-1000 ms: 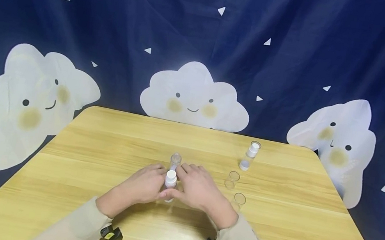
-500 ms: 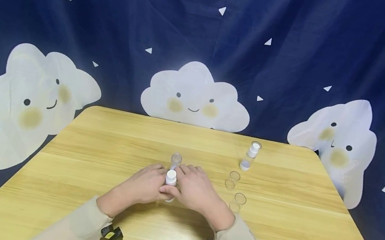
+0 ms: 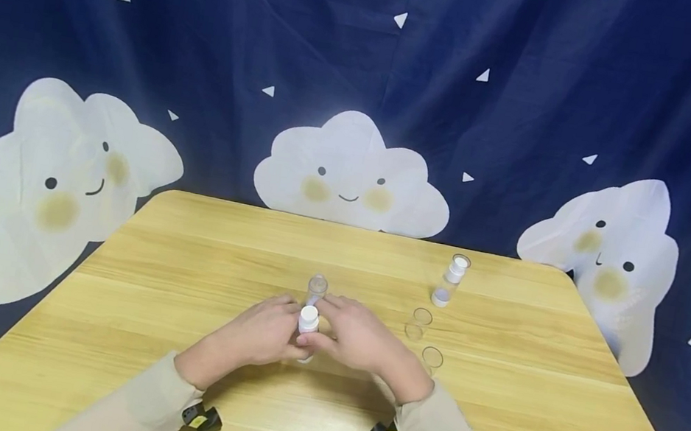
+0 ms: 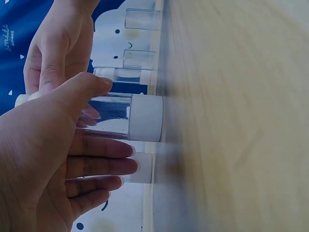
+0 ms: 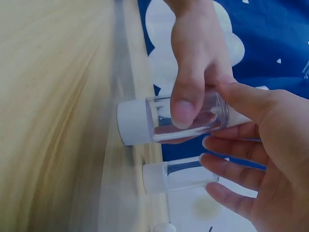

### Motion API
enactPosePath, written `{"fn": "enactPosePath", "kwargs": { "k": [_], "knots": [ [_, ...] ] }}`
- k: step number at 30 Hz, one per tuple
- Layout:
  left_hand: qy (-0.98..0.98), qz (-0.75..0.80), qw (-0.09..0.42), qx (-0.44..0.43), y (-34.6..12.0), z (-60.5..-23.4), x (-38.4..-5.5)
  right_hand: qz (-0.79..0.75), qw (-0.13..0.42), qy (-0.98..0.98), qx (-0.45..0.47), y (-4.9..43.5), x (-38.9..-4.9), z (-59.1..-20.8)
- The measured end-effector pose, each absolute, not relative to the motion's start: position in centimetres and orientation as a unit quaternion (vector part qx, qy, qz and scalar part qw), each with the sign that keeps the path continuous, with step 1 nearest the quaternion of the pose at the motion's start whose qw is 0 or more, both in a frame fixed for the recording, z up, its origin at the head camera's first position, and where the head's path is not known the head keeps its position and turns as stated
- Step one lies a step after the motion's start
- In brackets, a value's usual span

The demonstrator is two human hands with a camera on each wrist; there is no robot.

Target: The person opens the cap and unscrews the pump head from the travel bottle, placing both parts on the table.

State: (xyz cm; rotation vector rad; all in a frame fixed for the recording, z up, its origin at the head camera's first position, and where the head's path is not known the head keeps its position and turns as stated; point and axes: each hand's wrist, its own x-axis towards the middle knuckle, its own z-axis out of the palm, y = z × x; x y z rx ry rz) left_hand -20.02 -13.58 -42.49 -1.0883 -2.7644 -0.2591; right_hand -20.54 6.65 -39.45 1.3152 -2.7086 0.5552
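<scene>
A small clear bottle [image 3: 309,320] with a white base and white top stands upright between both hands on the table. My left hand [image 3: 264,330] holds its clear body, the thumb on the near side in the right wrist view. Higher up, my right hand [image 3: 361,337] has its thumb and fingertips around the white collar [image 5: 236,116]. Just behind is a second clear bottle [image 3: 317,287] with a white base [image 5: 154,178]; the hands partly hide it in the head view.
Right of the hands, two clear open cylinders [image 3: 419,323] [image 3: 432,357] stand on the wooden table [image 3: 178,257]. Farther back is another clear bottle [image 3: 450,282] with white base and top. A small white piece [image 5: 165,227] shows low in the right wrist view. A dark blue curtain [image 3: 370,48] hangs behind.
The right thumb has shifted slightly to the right along the bottle's top, and the right wrist and forearm have swung a little outward. The left hand and the bottle stay in place.
</scene>
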Motion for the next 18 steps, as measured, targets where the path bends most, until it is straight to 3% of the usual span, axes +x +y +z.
{"fn": "enactPosePath", "kwargs": {
  "k": [13, 18],
  "knots": [
    [-0.921, -0.096, 0.079, -0.370, -13.68, -42.59, -20.06, 0.245, -0.042, -0.877, 0.411, 7.35, -20.90, -38.94],
    [-0.919, -0.098, 0.084, -0.373, -13.71, -42.56, -20.04, 0.186, 0.004, -0.902, 0.389, 7.18, -20.16, -38.57]
  ]
}}
